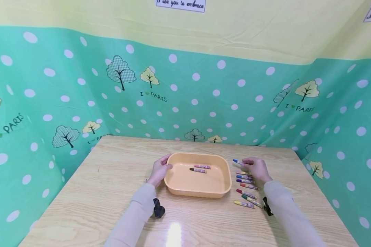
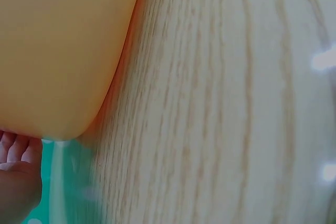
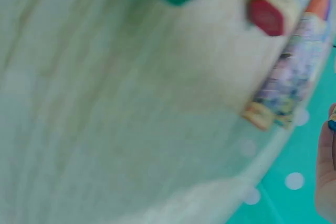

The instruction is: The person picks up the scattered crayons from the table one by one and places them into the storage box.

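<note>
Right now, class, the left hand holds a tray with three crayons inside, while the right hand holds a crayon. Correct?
Not three: the head view shows two crayons inside the tray. The left hand holds it, and the right hand a blue-tipped crayon.
</note>
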`<action>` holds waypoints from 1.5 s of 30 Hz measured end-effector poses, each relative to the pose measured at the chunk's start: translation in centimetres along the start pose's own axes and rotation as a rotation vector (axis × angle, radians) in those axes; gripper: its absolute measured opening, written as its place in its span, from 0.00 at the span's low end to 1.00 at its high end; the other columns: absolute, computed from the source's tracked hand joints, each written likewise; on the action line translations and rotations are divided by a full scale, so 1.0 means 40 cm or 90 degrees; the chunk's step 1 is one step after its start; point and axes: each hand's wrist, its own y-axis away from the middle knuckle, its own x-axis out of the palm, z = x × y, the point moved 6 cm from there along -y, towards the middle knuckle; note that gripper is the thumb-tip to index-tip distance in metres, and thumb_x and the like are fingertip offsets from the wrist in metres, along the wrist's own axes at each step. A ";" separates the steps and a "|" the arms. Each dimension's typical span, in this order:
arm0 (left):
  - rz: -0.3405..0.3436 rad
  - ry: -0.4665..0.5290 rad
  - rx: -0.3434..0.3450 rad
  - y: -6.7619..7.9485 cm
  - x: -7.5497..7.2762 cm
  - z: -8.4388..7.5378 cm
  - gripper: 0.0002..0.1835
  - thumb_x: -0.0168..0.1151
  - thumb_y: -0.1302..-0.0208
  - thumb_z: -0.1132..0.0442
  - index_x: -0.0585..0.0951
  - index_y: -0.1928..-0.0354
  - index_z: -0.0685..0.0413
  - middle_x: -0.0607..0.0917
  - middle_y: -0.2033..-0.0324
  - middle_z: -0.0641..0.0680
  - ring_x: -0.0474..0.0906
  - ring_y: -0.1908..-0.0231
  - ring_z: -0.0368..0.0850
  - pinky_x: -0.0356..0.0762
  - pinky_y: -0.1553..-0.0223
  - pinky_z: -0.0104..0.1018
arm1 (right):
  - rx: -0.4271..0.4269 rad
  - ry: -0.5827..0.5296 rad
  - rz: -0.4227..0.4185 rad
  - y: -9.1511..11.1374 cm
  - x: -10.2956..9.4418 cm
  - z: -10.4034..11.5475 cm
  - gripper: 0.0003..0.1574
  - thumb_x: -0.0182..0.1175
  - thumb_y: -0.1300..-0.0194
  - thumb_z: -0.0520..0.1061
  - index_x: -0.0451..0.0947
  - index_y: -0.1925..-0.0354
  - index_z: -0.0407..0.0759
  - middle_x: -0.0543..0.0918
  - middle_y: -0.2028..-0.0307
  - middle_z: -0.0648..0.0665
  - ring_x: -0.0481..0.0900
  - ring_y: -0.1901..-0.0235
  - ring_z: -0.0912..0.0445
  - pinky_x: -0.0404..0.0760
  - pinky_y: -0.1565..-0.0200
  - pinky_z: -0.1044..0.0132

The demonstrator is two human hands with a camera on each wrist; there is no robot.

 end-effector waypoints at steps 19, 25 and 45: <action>-0.005 0.001 0.003 0.001 0.003 0.001 0.31 0.53 0.45 0.75 0.67 0.37 0.57 0.70 0.39 0.62 0.68 0.40 0.56 0.71 0.41 0.43 | -0.167 -0.020 -0.059 0.066 -0.012 0.221 0.16 0.61 0.42 0.40 0.80 0.55 0.36 0.84 0.59 0.37 0.82 0.60 0.48 0.84 0.62 0.64; -0.009 0.001 0.004 0.002 -0.002 0.000 0.31 0.53 0.46 0.75 0.67 0.37 0.57 0.70 0.39 0.62 0.68 0.40 0.56 0.71 0.41 0.43 | -0.171 -0.040 -0.010 0.073 0.050 0.263 0.15 0.62 0.44 0.38 0.81 0.56 0.36 0.84 0.58 0.38 0.82 0.60 0.49 0.84 0.61 0.67; -0.005 0.001 0.004 0.004 0.001 0.000 0.30 0.52 0.45 0.75 0.66 0.37 0.57 0.69 0.39 0.63 0.67 0.39 0.56 0.70 0.40 0.43 | -0.122 -0.095 0.046 0.059 0.259 0.309 0.12 0.66 0.50 0.37 0.83 0.63 0.40 0.86 0.66 0.44 0.82 0.65 0.56 0.82 0.61 0.65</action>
